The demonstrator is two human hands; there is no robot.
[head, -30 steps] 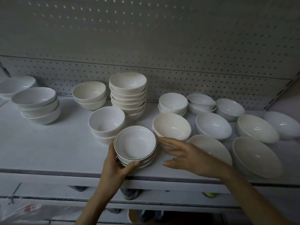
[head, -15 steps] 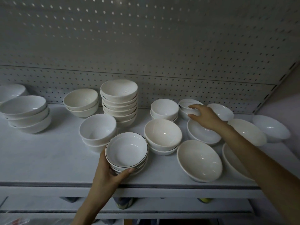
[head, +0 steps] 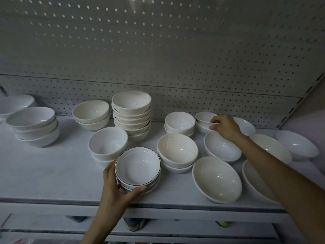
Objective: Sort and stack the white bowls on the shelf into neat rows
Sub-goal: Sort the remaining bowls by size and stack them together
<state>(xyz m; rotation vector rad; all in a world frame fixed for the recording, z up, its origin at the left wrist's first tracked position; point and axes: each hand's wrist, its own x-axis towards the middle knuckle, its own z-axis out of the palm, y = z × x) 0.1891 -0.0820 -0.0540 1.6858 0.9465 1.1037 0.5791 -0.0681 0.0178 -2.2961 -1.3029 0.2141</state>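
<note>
The left hand [head: 114, 189] has its fingers [head: 110, 171] curled round a stack of dark-rimmed bowls [head: 138, 168] at the front edge of the shelf [head: 52, 173]. Further back, by the pegboard [head: 175, 67], the right hand [head: 226, 128] pinches the rim of a small white bowl [head: 204, 118].

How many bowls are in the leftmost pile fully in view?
3: the top bowl, a middle bowl nested beneath, and a bottom bowl on the shelf. More could hide inside.
</note>
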